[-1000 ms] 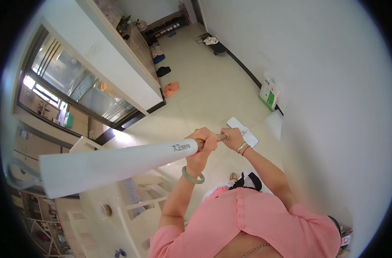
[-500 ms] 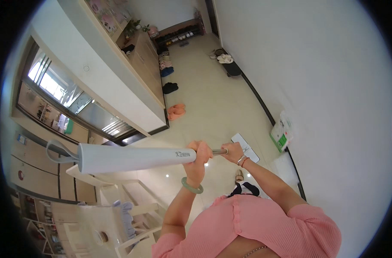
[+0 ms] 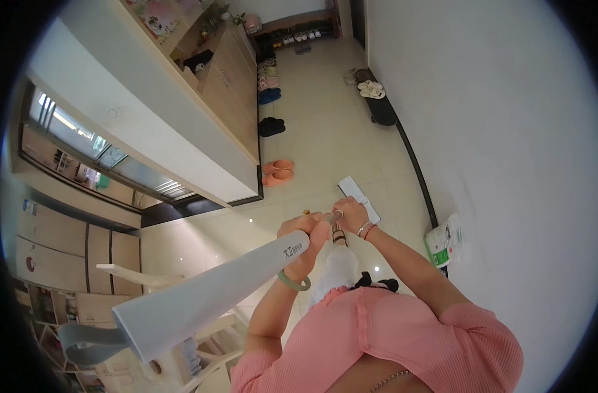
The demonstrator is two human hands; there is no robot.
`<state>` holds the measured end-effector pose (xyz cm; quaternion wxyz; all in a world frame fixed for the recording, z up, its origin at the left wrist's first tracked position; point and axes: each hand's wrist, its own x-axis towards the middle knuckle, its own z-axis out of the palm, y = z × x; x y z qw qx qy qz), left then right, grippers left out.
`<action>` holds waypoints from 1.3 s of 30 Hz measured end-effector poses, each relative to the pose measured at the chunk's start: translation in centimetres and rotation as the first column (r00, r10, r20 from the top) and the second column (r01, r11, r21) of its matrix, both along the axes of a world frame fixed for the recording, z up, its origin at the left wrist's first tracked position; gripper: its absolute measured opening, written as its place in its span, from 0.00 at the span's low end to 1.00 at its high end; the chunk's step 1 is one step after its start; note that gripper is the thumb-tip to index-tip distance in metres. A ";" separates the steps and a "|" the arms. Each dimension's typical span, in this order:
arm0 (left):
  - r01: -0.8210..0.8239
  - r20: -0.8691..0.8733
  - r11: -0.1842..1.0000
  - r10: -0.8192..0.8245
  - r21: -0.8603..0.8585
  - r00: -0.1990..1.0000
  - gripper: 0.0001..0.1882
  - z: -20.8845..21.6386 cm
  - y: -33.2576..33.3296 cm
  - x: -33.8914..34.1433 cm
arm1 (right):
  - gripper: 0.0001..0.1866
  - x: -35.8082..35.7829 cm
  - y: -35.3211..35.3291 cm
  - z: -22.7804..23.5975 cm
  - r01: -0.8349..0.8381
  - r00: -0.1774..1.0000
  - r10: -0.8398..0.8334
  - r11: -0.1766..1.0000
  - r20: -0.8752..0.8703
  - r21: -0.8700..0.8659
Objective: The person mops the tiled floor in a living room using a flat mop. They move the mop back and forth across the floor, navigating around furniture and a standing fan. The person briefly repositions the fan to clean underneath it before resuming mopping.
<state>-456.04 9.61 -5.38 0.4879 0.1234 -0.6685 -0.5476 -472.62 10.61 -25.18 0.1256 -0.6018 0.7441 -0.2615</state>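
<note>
Both hands, left (image 3: pixel 303 232) and right (image 3: pixel 351 214), clenched round the mop handle (image 3: pixel 213 293), orange slippers (image 3: pixel 277 171) and white wall (image 3: pixel 482 118) nearby.

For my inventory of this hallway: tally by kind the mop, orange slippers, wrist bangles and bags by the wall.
Mop: 1, gripped by the left hand and the right hand
Orange slippers: 2
Green bangle: 1
Green-and-white bag: 1
Total: 5
</note>
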 end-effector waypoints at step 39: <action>0.086 -0.002 0.981 -0.088 -0.174 0.996 0.18 1.8 -78.7 -46.5 | 0.12 -45.0 -80.1 -1.7 0.007 0.897 0.105 0.968 0.429 -0.251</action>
